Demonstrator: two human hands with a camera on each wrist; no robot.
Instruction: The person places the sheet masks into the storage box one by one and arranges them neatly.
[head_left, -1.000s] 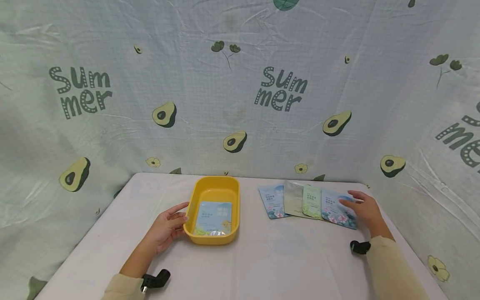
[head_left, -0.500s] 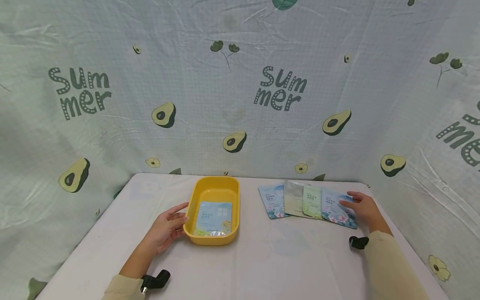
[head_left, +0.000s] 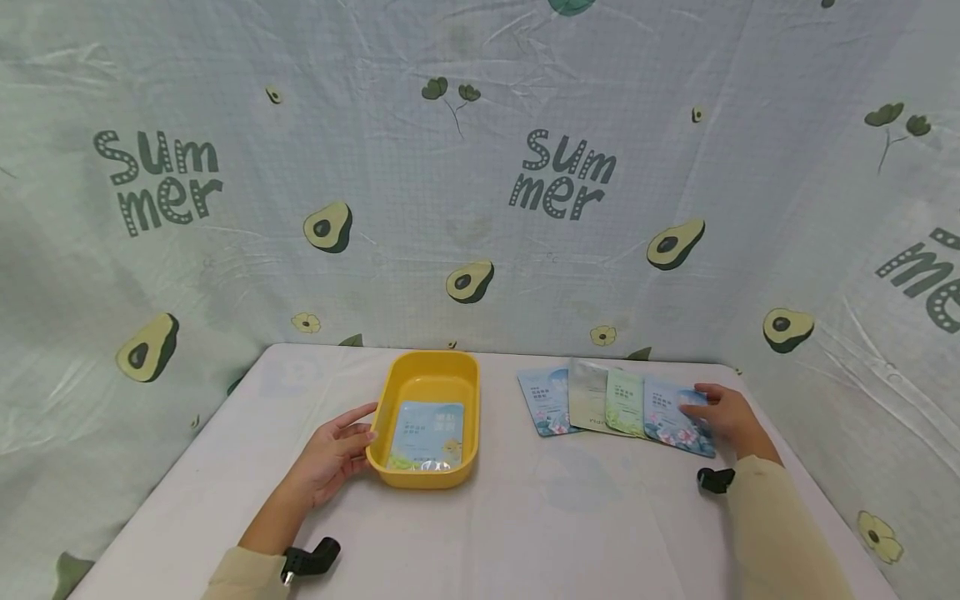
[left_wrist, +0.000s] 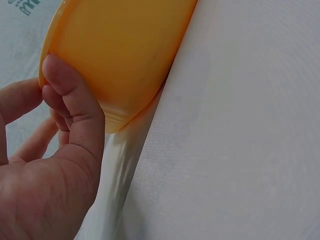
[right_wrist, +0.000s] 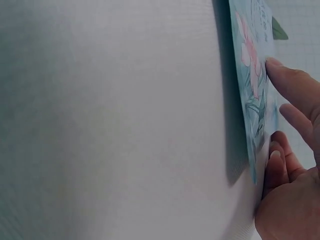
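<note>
The left hand (head_left: 332, 458) grips the left side of a yellow plastic tray (head_left: 471, 392), pinching its rim between thumb and fingers in the left wrist view. Flat inside the tray lies a light blue face mask packet (head_left: 427, 433). The right hand (head_left: 733, 423) touches the right edge of a blue floral packet (head_left: 666, 410), the rightmost in an overlapping row. In the right wrist view, one fingertip (right_wrist: 272, 65) meets that packet's upper face, while other fingers bend near its edge. Leftward follow a green packet (head_left: 624, 400), a silver-grey packet (head_left: 587, 398) and another blue packet (head_left: 542, 400).
A pale cloth covers the table (head_left: 570, 517). Behind and at both sides hangs a curtain (head_left: 405, 183) printed with avocados and lettering. Each wrist wears a small black camera, such as the left wrist camera (head_left: 311, 558).
The right forearm has shifted very slightly up and left. Tray, packets and left hand look the same.
</note>
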